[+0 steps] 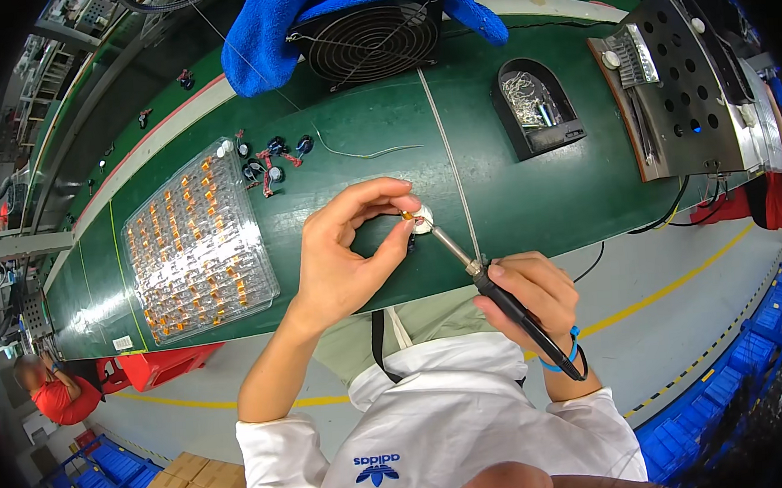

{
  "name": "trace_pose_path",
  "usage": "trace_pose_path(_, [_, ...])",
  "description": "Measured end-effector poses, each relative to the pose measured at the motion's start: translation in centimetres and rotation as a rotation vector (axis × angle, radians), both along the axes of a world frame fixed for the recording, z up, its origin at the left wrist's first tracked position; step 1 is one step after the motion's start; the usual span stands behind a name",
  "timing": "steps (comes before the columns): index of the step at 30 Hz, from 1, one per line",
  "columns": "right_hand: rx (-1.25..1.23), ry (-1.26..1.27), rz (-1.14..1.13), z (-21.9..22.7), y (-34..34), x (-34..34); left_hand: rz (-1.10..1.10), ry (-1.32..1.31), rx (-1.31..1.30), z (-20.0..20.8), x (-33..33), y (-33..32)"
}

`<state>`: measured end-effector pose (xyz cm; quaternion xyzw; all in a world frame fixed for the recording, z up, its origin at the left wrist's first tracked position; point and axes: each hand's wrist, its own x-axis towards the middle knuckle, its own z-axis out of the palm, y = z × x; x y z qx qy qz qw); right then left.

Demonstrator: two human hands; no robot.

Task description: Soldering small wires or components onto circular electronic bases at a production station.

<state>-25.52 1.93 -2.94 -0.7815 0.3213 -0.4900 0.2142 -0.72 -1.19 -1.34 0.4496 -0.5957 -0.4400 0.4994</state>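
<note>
My right hand point(533, 299) grips the black handle of a soldering iron point(515, 312), whose metal tip points up and left. That tip reaches a small round white part point(422, 218) near the front edge of the green bench. Thumb and forefinger of my left hand point(348, 247) pinch a tiny orange-brown piece point(407, 215) against the white part. A thin strand of wire point(447, 140) runs down the bench toward the iron; where it ends is hard to see. Small dark parts with wires point(276, 157) lie beyond my left hand.
A clear tray point(196, 244) with rows of orange pieces lies at left. A black fan point(368, 42) under a blue towel point(259, 45) stands at the back. Right of centre sits a black container point(536, 107) of metal bits; farther right, a perforated metal box point(683, 78).
</note>
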Motion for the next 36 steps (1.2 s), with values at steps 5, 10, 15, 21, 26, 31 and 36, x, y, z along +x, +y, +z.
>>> trace_pose_path(5, [-0.001, 0.014, -0.002, 0.1, 0.2, -0.1, -0.032, -0.028, 0.015, 0.3, 0.1, 0.2])
trace_pose_path(10, [0.0, 0.023, -0.007, 0.0, 0.4, -0.1, -0.027, -0.036, 0.021, 0.2, 0.0, 0.4])
trace_pose_path(15, [-0.019, 0.037, -0.004, 0.2, 0.3, -0.1, -0.026, -0.043, 0.025, 0.4, -0.1, 0.3])
trace_pose_path(21, [-0.017, 0.03, -0.005, -0.2, -0.2, 0.0, -0.031, -0.047, 0.017, 0.0, 0.2, -0.2])
trace_pose_path(26, [-0.02, -0.017, -0.051, -0.3, -0.2, -0.9, -0.02, -0.024, 0.002, 0.2, 0.0, -0.4])
trace_pose_path(31, [-0.091, 0.136, -0.348, 0.1, -1.9, -2.4, 0.046, -0.45, -0.412, 1.7, 0.7, 0.2])
trace_pose_path(36, [-0.08, 0.296, -0.444, 0.8, -4.3, -3.2, 0.071, -0.451, -0.522, 3.7, 1.4, 0.9])
